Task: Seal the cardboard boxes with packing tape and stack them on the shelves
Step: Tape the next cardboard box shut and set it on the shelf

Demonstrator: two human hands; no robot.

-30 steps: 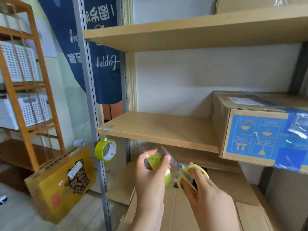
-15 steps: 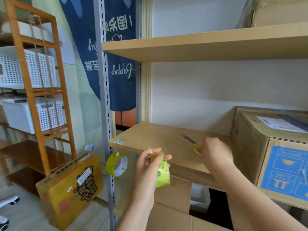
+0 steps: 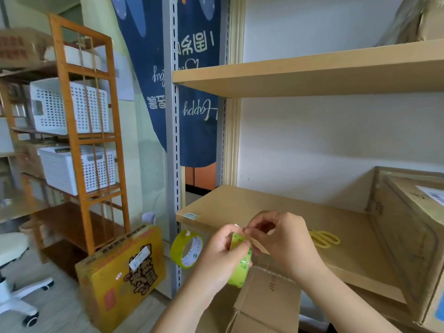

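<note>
Before the shelf [image 3: 264, 207], both hands pinch the tape roll [image 3: 240, 260].

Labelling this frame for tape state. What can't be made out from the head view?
- Tape roll: its loose end is hidden by the right hand fingertips and left hand.
- Open cardboard box below: the flaps are cut off by the bottom edge and covered by the forearms.
- Scissors: the blades are hidden behind the right hand.
- Box on the shelf: cut off at the right edge; its label is too small to read.
</note>
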